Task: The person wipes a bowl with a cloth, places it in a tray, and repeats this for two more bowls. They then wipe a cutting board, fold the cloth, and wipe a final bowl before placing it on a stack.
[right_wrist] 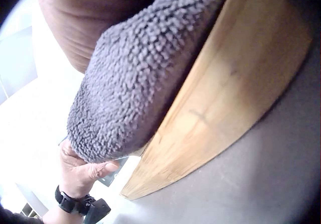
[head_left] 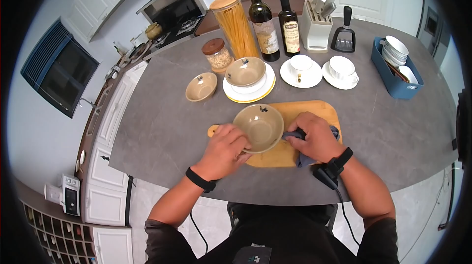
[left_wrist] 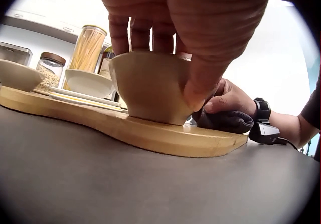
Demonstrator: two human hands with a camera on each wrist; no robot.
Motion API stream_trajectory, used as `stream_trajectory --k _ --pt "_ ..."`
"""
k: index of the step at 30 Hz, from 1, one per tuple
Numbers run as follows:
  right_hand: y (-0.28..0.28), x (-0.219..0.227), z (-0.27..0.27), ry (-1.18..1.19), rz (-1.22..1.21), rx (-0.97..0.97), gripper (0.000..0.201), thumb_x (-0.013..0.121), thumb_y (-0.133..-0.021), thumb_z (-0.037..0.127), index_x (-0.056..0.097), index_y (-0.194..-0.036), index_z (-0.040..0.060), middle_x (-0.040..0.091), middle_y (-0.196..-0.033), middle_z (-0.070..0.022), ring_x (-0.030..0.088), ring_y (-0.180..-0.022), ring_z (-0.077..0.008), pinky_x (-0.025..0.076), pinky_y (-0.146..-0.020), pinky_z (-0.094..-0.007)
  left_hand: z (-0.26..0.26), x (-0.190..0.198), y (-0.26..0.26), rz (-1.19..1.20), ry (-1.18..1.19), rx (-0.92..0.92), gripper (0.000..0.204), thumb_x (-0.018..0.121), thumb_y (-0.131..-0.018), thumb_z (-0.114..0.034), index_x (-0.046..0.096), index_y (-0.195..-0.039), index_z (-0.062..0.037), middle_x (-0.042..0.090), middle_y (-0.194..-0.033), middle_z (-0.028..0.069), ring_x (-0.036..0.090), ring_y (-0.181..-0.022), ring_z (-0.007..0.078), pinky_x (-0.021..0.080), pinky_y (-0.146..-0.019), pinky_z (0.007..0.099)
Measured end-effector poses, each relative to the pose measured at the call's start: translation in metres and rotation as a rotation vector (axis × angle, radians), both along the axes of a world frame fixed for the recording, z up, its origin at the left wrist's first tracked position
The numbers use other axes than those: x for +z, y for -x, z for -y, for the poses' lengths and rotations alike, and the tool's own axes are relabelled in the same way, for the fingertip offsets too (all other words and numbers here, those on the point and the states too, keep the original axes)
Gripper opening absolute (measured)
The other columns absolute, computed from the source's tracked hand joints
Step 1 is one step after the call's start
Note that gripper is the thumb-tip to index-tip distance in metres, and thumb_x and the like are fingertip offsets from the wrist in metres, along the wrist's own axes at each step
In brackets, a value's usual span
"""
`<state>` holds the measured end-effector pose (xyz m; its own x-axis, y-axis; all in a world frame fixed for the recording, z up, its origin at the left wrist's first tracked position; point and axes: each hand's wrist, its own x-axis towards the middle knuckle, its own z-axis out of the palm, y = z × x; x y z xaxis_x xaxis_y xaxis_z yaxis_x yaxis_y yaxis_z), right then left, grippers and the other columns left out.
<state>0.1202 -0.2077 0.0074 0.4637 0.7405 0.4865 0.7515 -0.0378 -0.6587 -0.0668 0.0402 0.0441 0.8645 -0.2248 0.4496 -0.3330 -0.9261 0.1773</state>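
A beige bowl [head_left: 260, 128] with a small dark motif inside its rim stands upright on the wooden cutting board [head_left: 317, 108]. My left hand [head_left: 223, 150] grips it at the near left side, the thumb low on the outer wall and the other fingers over the rim in the left wrist view. A dark grey fluffy cloth [right_wrist: 125, 83] is bunched under my right hand [head_left: 317, 138], which holds it beside the bowl's right side. Part of the cloth sticks out past the palm over the board, and the rest is hidden by the hand.
Behind the board stand a small bowl [head_left: 201, 87], another bowl [head_left: 245, 71] on stacked plates [head_left: 249, 97], and two cups on saucers [head_left: 301, 83]. Farther back are jars, bottles [head_left: 265, 30] and a knife block [head_left: 315, 32]. A blue basket [head_left: 404, 90] stands at right.
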Motion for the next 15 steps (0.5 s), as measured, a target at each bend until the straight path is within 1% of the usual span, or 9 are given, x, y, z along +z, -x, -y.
stream_trajectory --k 1,5,7,8,10,11,13,14,15 --pt "0.000 0.001 0.001 0.012 -0.019 -0.018 0.023 0.087 -0.081 0.010 0.071 -0.096 0.0048 0.071 -0.093 -0.0139 0.069 -0.092 -0.0379 0.056 -0.079 -0.0464 -0.003 0.000 0.001 0.011 -0.003 0.016 0.042 0.095 -0.065 -0.006 0.067 -0.095 -0.0099 0.070 -0.110 0.0065 0.065 -0.111 0.0343 0.051 -0.097 0.0483" --pt "-0.001 0.001 0.001 0.017 -0.024 -0.062 0.022 0.086 -0.082 0.010 0.071 -0.096 0.0044 0.071 -0.094 -0.0149 0.069 -0.092 -0.0384 0.056 -0.079 -0.0462 -0.013 0.000 0.005 0.000 0.000 0.065 0.045 0.095 -0.064 -0.003 0.065 -0.097 -0.0102 0.069 -0.117 0.0082 0.064 -0.115 0.0350 0.050 -0.099 0.0484" --pt "-0.001 0.001 0.001 0.016 -0.031 -0.072 0.020 0.085 -0.082 0.010 0.071 -0.096 0.0041 0.070 -0.094 -0.0157 0.069 -0.092 -0.0390 0.056 -0.079 -0.0468 -0.018 0.003 0.006 0.008 0.002 0.142 0.048 0.093 -0.065 0.002 0.068 -0.104 -0.0085 0.068 -0.123 0.0105 0.063 -0.118 0.0361 0.051 -0.101 0.0493" --pt "-0.001 0.001 0.000 0.019 -0.035 -0.071 0.020 0.085 -0.082 0.010 0.071 -0.096 0.0041 0.070 -0.094 -0.0157 0.069 -0.092 -0.0390 0.056 -0.079 -0.0468 -0.021 0.001 0.007 0.003 0.004 0.143 0.048 0.093 -0.065 0.002 0.068 -0.104 -0.0085 0.068 -0.123 0.0105 0.063 -0.118 0.0361 0.051 -0.101 0.0493" --pt "-0.002 -0.001 0.000 0.019 -0.015 -0.078 0.020 0.085 -0.083 0.010 0.070 -0.096 0.0040 0.070 -0.094 -0.0161 0.069 -0.092 -0.0394 0.056 -0.079 -0.0473 -0.027 -0.005 0.009 -0.008 0.053 0.253 0.053 0.089 -0.069 0.005 0.069 -0.117 -0.0056 0.067 -0.127 0.0144 0.063 -0.119 0.0390 0.053 -0.102 0.0480" --pt "-0.002 -0.002 0.000 0.021 -0.018 -0.078 0.020 0.085 -0.083 0.010 0.070 -0.096 0.0040 0.070 -0.094 -0.0161 0.069 -0.092 -0.0394 0.056 -0.079 -0.0473 -0.030 -0.007 0.008 -0.011 0.055 0.253 0.053 0.089 -0.069 0.005 0.069 -0.117 -0.0056 0.067 -0.127 0.0144 0.063 -0.119 0.0390 0.053 -0.102 0.0480" --pt "-0.003 -0.003 -0.001 0.013 -0.023 -0.075 0.021 0.085 -0.083 0.010 0.070 -0.096 0.0041 0.070 -0.094 -0.0159 0.069 -0.092 -0.0396 0.055 -0.079 -0.0477 -0.036 -0.011 0.005 0.053 0.154 0.229 0.048 0.083 -0.086 0.004 0.066 -0.131 -0.0024 0.068 -0.125 0.0128 0.067 -0.115 0.0316 0.056 -0.098 0.0416" --pt "-0.003 -0.003 -0.001 0.015 -0.025 -0.076 0.021 0.085 -0.083 0.010 0.070 -0.096 0.0041 0.070 -0.094 -0.0159 0.069 -0.092 -0.0396 0.055 -0.079 -0.0477 -0.038 -0.018 0.003 0.051 0.156 0.228 0.048 0.083 -0.086 0.004 0.066 -0.131 -0.0024 0.068 -0.125 0.0128 0.067 -0.115 0.0316 0.056 -0.098 0.0416" --pt "-0.003 -0.002 -0.001 0.021 -0.024 -0.077 0.021 0.085 -0.083 0.010 0.070 -0.097 0.0042 0.070 -0.094 -0.0159 0.069 -0.092 -0.0396 0.055 -0.079 -0.0477 -0.037 -0.022 0.001 0.024 0.419 0.288 0.040 0.079 -0.093 -0.001 0.067 -0.131 -0.0015 0.070 -0.116 0.0118 0.068 -0.102 0.0265 0.056 -0.087 0.0376"
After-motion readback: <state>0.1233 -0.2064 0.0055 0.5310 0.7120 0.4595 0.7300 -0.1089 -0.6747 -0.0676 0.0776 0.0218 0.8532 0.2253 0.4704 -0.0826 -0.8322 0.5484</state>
